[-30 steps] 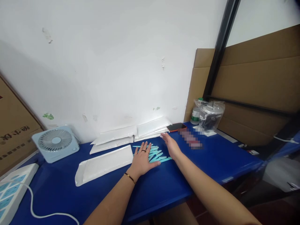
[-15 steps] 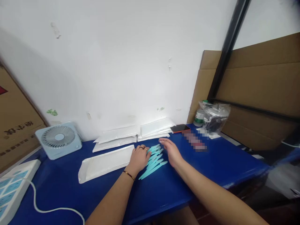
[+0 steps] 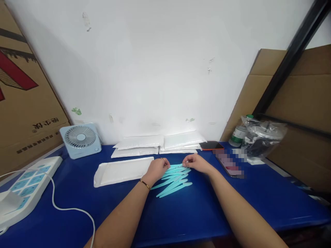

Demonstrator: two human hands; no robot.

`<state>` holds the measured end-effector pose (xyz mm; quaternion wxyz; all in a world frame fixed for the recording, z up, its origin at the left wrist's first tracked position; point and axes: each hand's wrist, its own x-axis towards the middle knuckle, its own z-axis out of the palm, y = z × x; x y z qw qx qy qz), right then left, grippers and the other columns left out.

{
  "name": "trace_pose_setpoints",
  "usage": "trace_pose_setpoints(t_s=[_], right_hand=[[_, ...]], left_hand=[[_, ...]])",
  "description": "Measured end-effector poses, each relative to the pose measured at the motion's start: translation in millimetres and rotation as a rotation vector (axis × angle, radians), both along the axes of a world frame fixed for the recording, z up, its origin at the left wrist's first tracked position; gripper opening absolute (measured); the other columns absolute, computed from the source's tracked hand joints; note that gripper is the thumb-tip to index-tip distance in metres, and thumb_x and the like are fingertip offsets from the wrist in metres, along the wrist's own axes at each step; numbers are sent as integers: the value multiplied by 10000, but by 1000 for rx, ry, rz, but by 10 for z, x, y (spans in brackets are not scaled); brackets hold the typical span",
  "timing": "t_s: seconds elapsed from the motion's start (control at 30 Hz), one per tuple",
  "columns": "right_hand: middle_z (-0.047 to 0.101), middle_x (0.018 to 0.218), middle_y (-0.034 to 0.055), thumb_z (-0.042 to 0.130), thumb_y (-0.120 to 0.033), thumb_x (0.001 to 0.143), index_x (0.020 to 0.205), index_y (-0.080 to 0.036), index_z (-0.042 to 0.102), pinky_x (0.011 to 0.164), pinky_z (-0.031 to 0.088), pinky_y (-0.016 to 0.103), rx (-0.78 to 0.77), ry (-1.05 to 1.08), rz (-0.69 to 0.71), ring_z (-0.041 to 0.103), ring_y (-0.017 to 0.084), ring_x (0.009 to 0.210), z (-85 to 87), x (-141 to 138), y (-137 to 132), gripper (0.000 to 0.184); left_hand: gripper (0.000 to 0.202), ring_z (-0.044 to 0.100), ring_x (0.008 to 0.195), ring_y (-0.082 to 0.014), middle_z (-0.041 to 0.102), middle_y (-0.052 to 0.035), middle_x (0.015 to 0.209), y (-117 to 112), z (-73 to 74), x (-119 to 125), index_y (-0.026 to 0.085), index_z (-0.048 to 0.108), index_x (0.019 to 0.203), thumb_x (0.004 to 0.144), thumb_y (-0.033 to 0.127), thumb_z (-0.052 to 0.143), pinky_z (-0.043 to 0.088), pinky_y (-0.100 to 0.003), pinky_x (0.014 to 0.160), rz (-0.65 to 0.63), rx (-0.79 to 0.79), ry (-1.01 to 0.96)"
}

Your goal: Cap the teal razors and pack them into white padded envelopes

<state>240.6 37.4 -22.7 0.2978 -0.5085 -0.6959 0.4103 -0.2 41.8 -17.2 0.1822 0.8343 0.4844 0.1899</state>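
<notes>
Several slim turquoise eyebrow razors point(image 3: 172, 186) lie fanned out on the blue table, their pale tips toward the right. At the far end of the row, my left hand point(image 3: 157, 168) is closed, thumb and fingertips pinching the left end of a turquoise eyebrow razor point(image 3: 176, 166). My right hand point(image 3: 197, 163) pinches that razor's other end from the right. Beside my left hand lies a flat white padded pouch point(image 3: 121, 171), partly behind my fingers. A ring and a bracelet show on my left hand and wrist.
More white pouches point(image 3: 139, 142) are stacked along the wall. A blue fan point(image 3: 81, 139) and a power strip point(image 3: 32, 184) with a white cable stand left. To the right are two phones, a dark one point(image 3: 212, 145) and a blurred one point(image 3: 229, 165), a bottle point(image 3: 238, 134) and a bagged container point(image 3: 263, 137).
Both hands have come to the far end of the razor row. My right hand went from open beside the razors to a pinch, and my left fingers closed. The view has shifted left.
</notes>
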Motion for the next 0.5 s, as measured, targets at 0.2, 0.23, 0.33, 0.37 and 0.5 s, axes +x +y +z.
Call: trace_pose_setpoints(t_s=[0.2,0.23,0.33,0.37,0.5], right_hand=[[682,706,38,703,-423,636,735,-142,705,646,420,259,7,31,-174,579,149,658,87,330,31,299],[683,708,40,697,-421,639,731,-143,709,647,423,261,4,-10,-185,583,155,663,81,376,46,294],[673,756,41,686,-387,648,751,-158,720,652,425,261,101,-173,-208,577,162,691,60,412,75,254],[664,780,41,677,-375,659,758,-166,721,652,423,259,163,-220,-210,569,161,699,61,385,75,235],[625,808,29,637,-336,710,759,-198,720,665,410,255,273,-320,-114,540,149,706,89,148,35,168]], left_hand=[[193,603,867,-184,685,-5,824,126,102,-29,241,663,783,828,309,488,400,-273,744,150,68,71],[198,603,874,-185,685,-3,826,148,97,-27,247,666,786,832,311,484,401,-275,746,159,41,90],[181,590,930,-189,671,-8,924,179,61,-14,266,657,924,815,307,518,398,-285,764,175,50,102],[203,583,946,-191,660,-9,954,175,49,-9,273,642,974,800,309,542,394,-288,771,173,81,91],[164,580,897,-187,654,6,882,124,48,-4,272,655,867,746,374,613,382,-287,769,45,117,75]])
